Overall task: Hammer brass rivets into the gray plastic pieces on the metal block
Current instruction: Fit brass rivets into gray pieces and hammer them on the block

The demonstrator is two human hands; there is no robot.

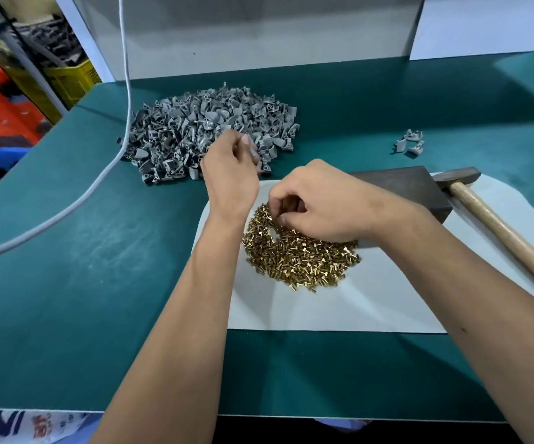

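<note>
A big heap of gray plastic pieces (pixel 208 129) lies at the back of the green table. My left hand (pixel 230 169) hovers at the heap's near edge and pinches one gray piece between thumb and fingers. A pile of brass rivets (pixel 297 257) lies on a white sheet (pixel 339 309). My right hand (pixel 320 200) rests on the far side of that pile, fingers curled down and pinching at the rivets. The dark metal block (pixel 416 187) stands just behind my right wrist, partly hidden by it. A hammer (pixel 489 219) with a wooden handle lies to the right of the block.
A few gray pieces (pixel 410 143) sit apart at the back right. A gray cable (pixel 92 187) hangs down and runs left across the green table (pixel 99 267). A white wall panel (pixel 259 33) closes the back. Crates stand off the table's left side.
</note>
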